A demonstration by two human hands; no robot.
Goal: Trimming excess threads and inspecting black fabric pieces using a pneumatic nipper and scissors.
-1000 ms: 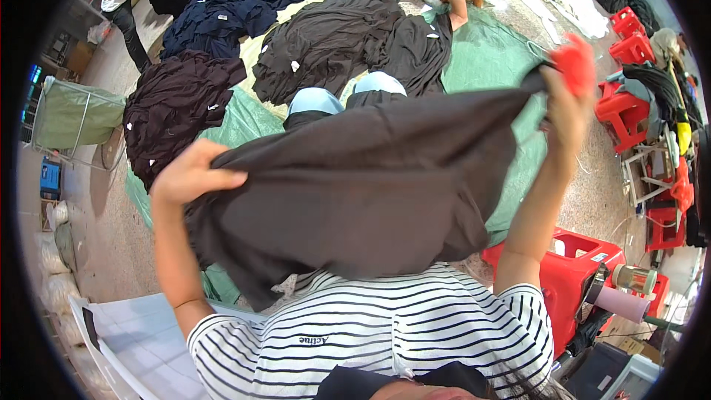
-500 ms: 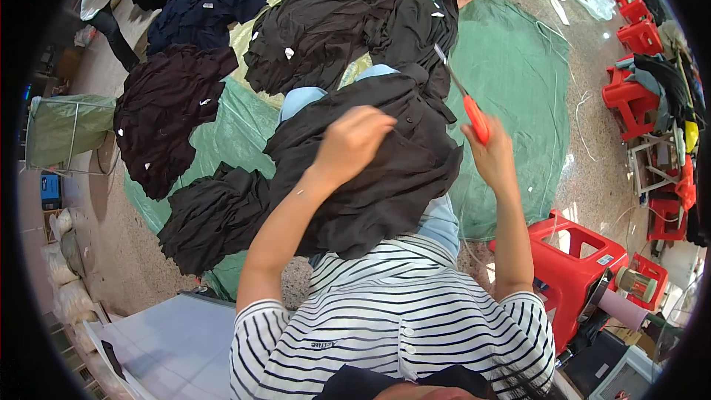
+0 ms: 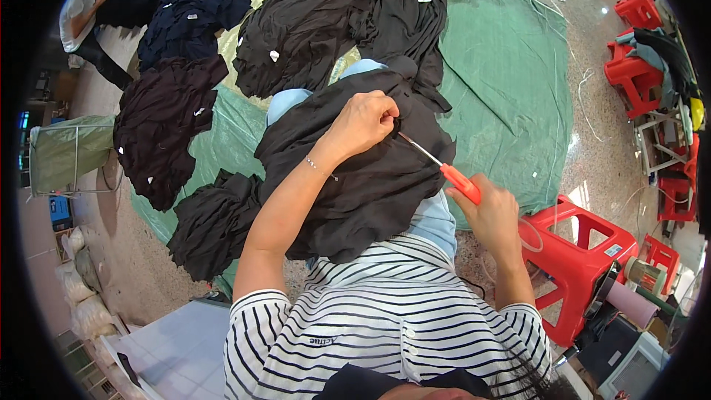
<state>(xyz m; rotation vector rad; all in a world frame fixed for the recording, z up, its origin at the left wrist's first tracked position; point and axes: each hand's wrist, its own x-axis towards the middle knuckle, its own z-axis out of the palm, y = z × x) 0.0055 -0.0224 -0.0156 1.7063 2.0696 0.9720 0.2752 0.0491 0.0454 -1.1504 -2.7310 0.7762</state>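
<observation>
A dark garment (image 3: 333, 200) lies spread over my lap, its cloth bunched in folds. My left hand (image 3: 363, 122) is closed in a pinch on a bit of this garment near its upper right part. My right hand (image 3: 489, 211) grips an orange-handled tool (image 3: 461, 183) with a thin metal shaft; its exact kind is not clear. The shaft slants up and left over the cloth, and its tip is close to my left fingertips. Whether the tip touches the cloth I cannot tell.
Heaps of black (image 3: 311, 22), navy (image 3: 200, 0) and maroon garments (image 3: 167, 118) lie on green sheeting (image 3: 503, 96). A smaller black heap (image 3: 215, 222) is by my left side. A red stool (image 3: 578, 259) stands at my right. Other people are at the far edge.
My right hand has come down, and the tool now points left to the garment instead of up. My left hand has shifted slightly right and now pinches the cloth.
</observation>
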